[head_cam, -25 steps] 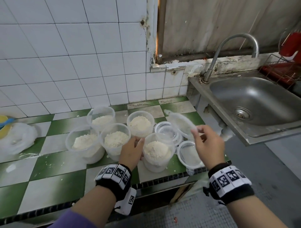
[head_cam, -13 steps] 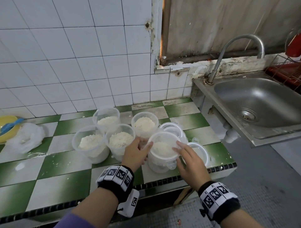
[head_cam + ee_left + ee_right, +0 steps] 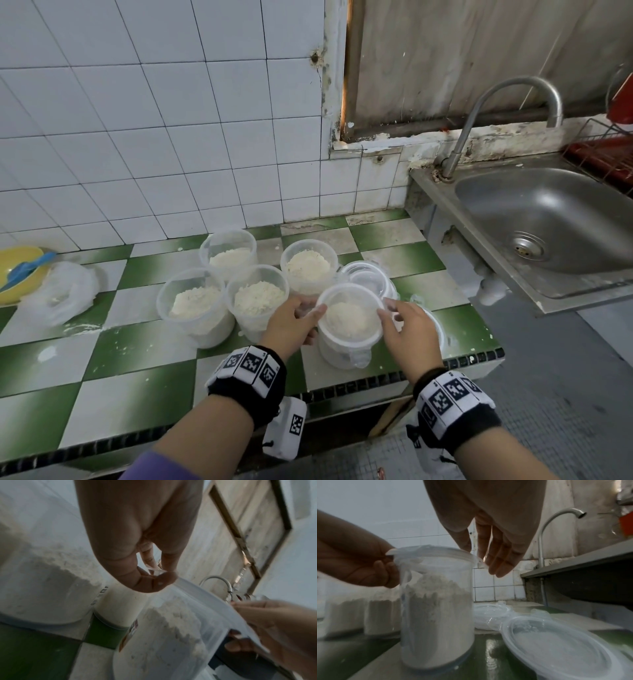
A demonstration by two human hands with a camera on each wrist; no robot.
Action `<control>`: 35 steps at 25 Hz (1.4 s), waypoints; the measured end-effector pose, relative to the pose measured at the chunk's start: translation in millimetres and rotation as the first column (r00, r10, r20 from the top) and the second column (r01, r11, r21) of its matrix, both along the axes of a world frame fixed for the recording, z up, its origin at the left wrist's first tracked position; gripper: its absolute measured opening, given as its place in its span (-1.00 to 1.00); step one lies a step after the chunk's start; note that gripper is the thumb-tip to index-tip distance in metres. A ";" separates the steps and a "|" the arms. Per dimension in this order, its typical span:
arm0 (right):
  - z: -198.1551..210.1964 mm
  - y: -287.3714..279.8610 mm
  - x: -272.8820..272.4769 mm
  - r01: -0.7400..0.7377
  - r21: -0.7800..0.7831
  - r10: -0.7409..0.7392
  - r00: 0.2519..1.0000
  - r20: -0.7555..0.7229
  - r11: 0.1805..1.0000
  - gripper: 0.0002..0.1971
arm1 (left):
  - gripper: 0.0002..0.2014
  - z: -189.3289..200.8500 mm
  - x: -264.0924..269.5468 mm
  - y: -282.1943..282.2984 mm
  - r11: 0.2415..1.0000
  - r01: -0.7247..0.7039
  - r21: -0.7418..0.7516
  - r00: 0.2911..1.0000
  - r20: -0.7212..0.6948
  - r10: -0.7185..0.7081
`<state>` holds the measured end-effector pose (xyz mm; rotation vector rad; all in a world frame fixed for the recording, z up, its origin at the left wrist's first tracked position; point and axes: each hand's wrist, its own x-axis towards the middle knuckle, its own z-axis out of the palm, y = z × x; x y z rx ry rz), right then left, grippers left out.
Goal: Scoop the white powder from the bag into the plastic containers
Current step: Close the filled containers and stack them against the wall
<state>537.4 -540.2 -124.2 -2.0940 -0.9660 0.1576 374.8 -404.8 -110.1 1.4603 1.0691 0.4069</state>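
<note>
Sitting flat across the nearest container (image 3: 346, 346), clear lid (image 3: 349, 317) lies directly between both hands. Left hand (image 3: 291, 322) pinching the lid's tab, right hand (image 3: 407, 329) fingers straight, touching the opposite rim; likely pressing down next.

The tiled countertop (image 3: 113, 346) was chequered green and white, the wall tiles (image 3: 164, 120) plain white. Clear round plastic containers (image 3: 256, 298) held off-white powder (image 3: 195, 301). A yellow bowl (image 3: 20, 263) carried a blue scoop (image 3: 25, 269). Wristbands (image 3: 248, 371) showed black-and-white square markers. The steel sink (image 3: 548, 219) was grey, the rack (image 3: 603, 154) red.
</note>
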 end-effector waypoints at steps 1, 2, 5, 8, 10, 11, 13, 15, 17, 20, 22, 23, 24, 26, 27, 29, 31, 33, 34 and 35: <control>2.7 1.0 1.8 0.025 -0.010 -0.026 0.996 -0.083 1.000 -0.82 | -0.67 1.4 1.2 -1.1 0.999 -0.007 -0.040 1.000 0.010 0.007; 5.3 1.7 3.2 0.044 -0.012 -0.046 0.986 -0.159 0.999 -0.88 | -0.66 3.2 1.6 -2.2 0.998 -0.024 -0.065 1.000 0.009 0.025; 10.8 0.6 6.1 0.083 -0.030 -0.088 0.943 -0.320 0.996 -0.92 | -0.55 5.8 0.4 -6.2 0.993 -0.102 -0.053 0.993 -0.070 0.098; 11.9 -0.1 8.9 0.088 -0.039 -0.096 0.914 -0.395 0.995 -0.88 | -0.51 11.1 -0.7 -10.3 0.992 -0.109 0.067 0.982 -0.148 0.118; 12.4 0.0 10.0 0.096 -0.032 -0.100 0.891 -0.442 0.995 -0.89 | -0.57 16.0 0.3 -14.4 0.981 -0.105 0.162 0.975 -0.178 0.134; 11.4 0.7 10.5 0.107 -0.029 -0.108 0.876 -0.469 0.994 -0.89 | -0.59 17.5 1.1 -16.4 0.970 -0.097 0.224 0.970 -0.198 0.143; 9.1 2.6 11.2 0.120 -0.033 -0.120 0.850 -0.514 0.992 -0.91 | -0.60 19.5 2.5 -18.5 0.943 -0.028 0.332 0.954 -0.272 0.125; 7.8 4.3 10.3 0.120 -0.050 -0.128 0.829 -0.544 0.991 -0.93 | -0.56 16.0 4.0 -15.9 0.935 0.062 0.349 0.943 -0.328 0.059; 9.5 6.2 8.6 0.125 -0.057 -0.135 0.812 -0.568 0.991 -0.93 | -0.56 11.0 7.0 -12.3 0.952 0.088 0.292 0.943 -0.332 0.014; 16.2 7.6 7.0 0.095 -0.097 -0.133 0.828 -0.545 0.991 -0.92 | -0.64 9.2 8.6 -7.8 0.967 0.064 0.246 0.951 -0.308 0.015; 25.6 5.7 4.4 -0.011 -0.107 -0.054 0.809 -0.586 0.994 -0.75 | -0.75 14.0 7.5 -6.8 0.971 0.047 0.233 0.965 -0.262 0.016; 31.7 4.7 2.9 -0.100 -0.109 0.007 0.769 -0.639 0.989 -0.61 | -0.77 16.1 7.2 -5.8 0.977 0.035 0.210 0.973 -0.231 0.015; 37.5 4.3 1.7 -0.192 -0.120 0.058 0.722 -0.689 0.974 -0.47 | -0.76 17.8 7.7 -4.6 0.985 0.025 0.171 0.979 -0.205 0.011; 44.9 6.3 0.1 -0.321 -0.155 0.106 0.667 -0.738 0.934 -0.39 | -0.76 17.2 9.4 -1.2 0.998 0.012 0.068 0.987 -0.161 -0.001; 46.0 7.6 0.9 -0.347 -0.167 0.109 0.652 -0.751 0.923 -0.43 | -0.76 15.6 10.4 -0.1 1.000 0.009 0.027 0.990 -0.140 -0.006; 46.2 9.6 0.8 -0.354 -0.175 0.094 0.626 -0.774 0.919 -0.52 | -0.75 12.4 8.9 0.9 1.000 0.009 -0.006 0.993 -0.114 -0.010; 44.4 8.7 -1.7 -0.325 -0.183 0.073 0.637 -0.767 0.928 -0.54 | -0.77 12.1 4.3 -0.8 1.000 0.026 0.010 0.994 -0.102 -0.025; 42.4 6.5 -8.0 -0.268 -0.166 0.051 0.648 -0.760 0.949 -0.55 | -0.81 14.3 -0.1 -1.6 0.998 0.056 0.028 0.995 -0.088 -0.053; 41.2 5.7 -11.4 -0.229 -0.152 0.030 0.638 -0.770 0.962 -0.56 | -0.84 17.2 -1.2 -2.4 0.997 0.073 0.028 0.993 -0.092 -0.070; 39.3 4.8 -14.4 -0.194 -0.142 0.011 0.627 -0.779 0.971 -0.57 | -0.87 18.5 -1.8 -2.6 0.995 0.094 0.037 0.990 -0.108 -0.090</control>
